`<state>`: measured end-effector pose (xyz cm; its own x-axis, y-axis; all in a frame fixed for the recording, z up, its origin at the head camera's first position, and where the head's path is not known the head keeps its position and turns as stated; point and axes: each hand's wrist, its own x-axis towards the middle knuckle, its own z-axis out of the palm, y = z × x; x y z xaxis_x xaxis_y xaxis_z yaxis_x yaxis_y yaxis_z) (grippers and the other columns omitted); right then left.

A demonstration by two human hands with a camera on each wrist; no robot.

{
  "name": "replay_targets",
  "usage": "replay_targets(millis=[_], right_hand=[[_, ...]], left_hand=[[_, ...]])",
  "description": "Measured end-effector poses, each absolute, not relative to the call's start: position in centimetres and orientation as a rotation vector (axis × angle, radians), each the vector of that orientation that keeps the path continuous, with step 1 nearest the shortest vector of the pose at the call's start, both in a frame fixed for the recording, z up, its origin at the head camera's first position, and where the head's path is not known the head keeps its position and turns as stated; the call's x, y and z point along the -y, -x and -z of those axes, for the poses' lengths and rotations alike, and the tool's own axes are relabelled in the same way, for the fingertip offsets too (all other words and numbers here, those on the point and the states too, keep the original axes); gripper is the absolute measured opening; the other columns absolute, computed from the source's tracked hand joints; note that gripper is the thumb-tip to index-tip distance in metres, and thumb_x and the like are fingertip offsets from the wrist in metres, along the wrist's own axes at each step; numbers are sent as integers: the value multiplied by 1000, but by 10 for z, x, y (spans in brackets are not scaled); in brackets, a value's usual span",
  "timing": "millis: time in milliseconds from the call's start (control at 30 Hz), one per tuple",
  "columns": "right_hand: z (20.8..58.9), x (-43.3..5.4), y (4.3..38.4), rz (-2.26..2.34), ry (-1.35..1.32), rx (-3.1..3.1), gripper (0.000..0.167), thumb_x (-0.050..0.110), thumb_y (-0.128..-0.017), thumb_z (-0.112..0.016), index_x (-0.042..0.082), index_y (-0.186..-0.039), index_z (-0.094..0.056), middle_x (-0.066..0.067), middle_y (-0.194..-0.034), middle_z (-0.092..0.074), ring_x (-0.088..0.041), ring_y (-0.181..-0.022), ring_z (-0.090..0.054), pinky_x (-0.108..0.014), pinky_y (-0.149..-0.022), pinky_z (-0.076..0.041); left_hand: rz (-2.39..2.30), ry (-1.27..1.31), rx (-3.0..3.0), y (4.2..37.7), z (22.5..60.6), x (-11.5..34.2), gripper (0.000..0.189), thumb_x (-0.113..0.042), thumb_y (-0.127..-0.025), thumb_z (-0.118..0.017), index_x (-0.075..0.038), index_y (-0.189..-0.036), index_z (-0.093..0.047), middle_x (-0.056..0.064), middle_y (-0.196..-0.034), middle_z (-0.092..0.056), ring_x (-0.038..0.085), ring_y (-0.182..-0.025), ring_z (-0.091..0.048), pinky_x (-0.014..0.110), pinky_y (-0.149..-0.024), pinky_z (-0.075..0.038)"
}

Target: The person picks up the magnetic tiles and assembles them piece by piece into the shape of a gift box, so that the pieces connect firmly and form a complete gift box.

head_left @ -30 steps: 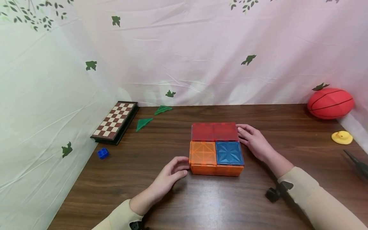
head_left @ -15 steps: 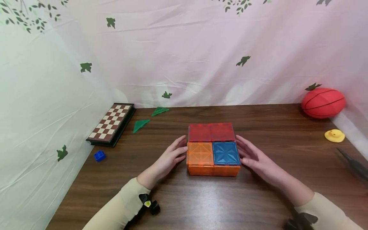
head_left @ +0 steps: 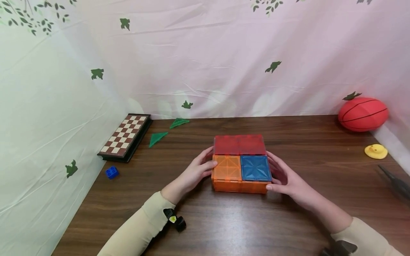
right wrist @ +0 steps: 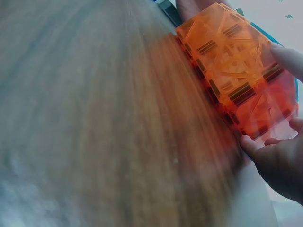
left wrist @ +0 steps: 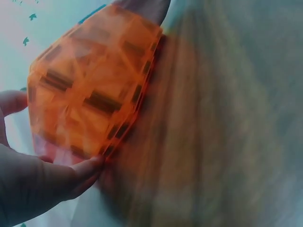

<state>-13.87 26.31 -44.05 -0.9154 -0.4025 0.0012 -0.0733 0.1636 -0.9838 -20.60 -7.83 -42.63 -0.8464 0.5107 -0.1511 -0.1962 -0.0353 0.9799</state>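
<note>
A box of see-through magnetic tiles [head_left: 242,186] sits in the middle of the table, between both hands. Its top shows two red tiles [head_left: 239,145] at the back, an orange tile [head_left: 226,168] front left and a blue tile [head_left: 255,168] front right. My left hand [head_left: 191,174] holds the left side, thumb at the top edge and other fingers along the wall. On the opposite side my right hand [head_left: 289,179] grips the box, its thumb at the front corner. Both wrist views show orange wall tiles [left wrist: 94,80] [right wrist: 232,56] close up. Whether the box touches the table is hard to tell.
Two green triangle tiles [head_left: 158,138] [head_left: 179,122] lie at the back left, beside a folded chessboard [head_left: 125,137]. A blue toy brick [head_left: 112,172] is near the left edge. To the right are a red ball [head_left: 363,114], a yellow rubber duck [head_left: 376,151] and a dark pointed object [head_left: 395,183].
From the near left corner, my left hand has moved forward along the box's side. My right hand has come back from the far right corner. Both now close on the box.
</note>
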Motion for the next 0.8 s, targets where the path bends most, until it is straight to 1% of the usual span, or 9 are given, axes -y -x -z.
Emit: replay_targets(millis=[100, 200, 300, 367, 500, 600, 667, 800], right_hand=[[441, -265, 139, 1822, 459, -2176, 93, 8, -95, -70, 28, -165, -13, -17, -168, -12, -51, -148, -15, -21, -98, -46], [442, -266, 140, 1827, 469, -2158, 94, 7, -94, -71, 28, -165, -12, -16, -168, -11, -51, -148, -15, -21, -99, -46], [443, -267, 142, 1849, 486, -2117, 93, 6, -95, -69, 28, -165, -12, -15, -168, -10, -50, -149, -13, -22, -100, -45], [442, -268, 143, 1865, 490, -2078, 88, 7, -98, -65, 28, -165, -12, -14, -169, -8, -49, -150, -11, -22, -101, -44], [439, -269, 147, 1940, 480, -1945, 70, 11, -107, -45, 25, -165, -9, -15, -169, -2, -46, -151, -7, -22, -105, -41], [435, -268, 154, 1999, 437, -1876, 61, 17, -111, -35, 23, -166, -8, -16, -169, 0, -40, -152, -12, -23, -106, -40], [434, -266, 160, 2029, 397, -1861, 59, 21, -112, -33, 22, -166, -9, -15, -169, -2, -36, -152, -16, -23, -106, -41], [435, -263, 178, 2064, 332, -1887, 60, 26, -112, -35, 21, -166, -9, -13, -169, -6, -35, -151, -20, -21, -105, -41]], left_hand=[[-1919, -325, -1794, 216, 423, 85, 65, -15, -102, -58, -8, -160, -28, 20, -160, -30, 36, -140, -42, 51, -110, -40], [-1791, -365, -2080, 234, 415, 107, 62, -19, -102, -60, -4, -156, -35, 22, -157, -37, 37, -138, -44, 51, -111, -39], [-1467, -390, -2554, 259, 405, 141, 61, -27, -102, -62, -4, -153, -40, 22, -152, -44, 39, -137, -44, 54, -111, -36], [-1196, -346, -2812, 276, 399, 165, 60, -31, -102, -61, -3, -152, -42, 23, -150, -47, 40, -137, -44, 55, -111, -35], [-829, -248, -2989, 299, 399, 205, 62, -26, -103, -56, 5, -153, -37, 31, -151, -41, 47, -137, -40, 59, -110, -35], [-674, -204, -3001, 309, 406, 223, 62, -21, -104, -52, 11, -153, -32, 35, -153, -34, 50, -140, -35, 61, -111, -32], [-612, -185, -3002, 312, 411, 230, 62, -19, -104, -50, 13, -153, -30, 37, -153, -32, 51, -140, -33, 61, -112, -31], [-541, -188, -2995, 318, 420, 237, 59, -15, -105, -47, 16, -152, -29, 39, -152, -31, 53, -140, -33, 61, -112, -30]])
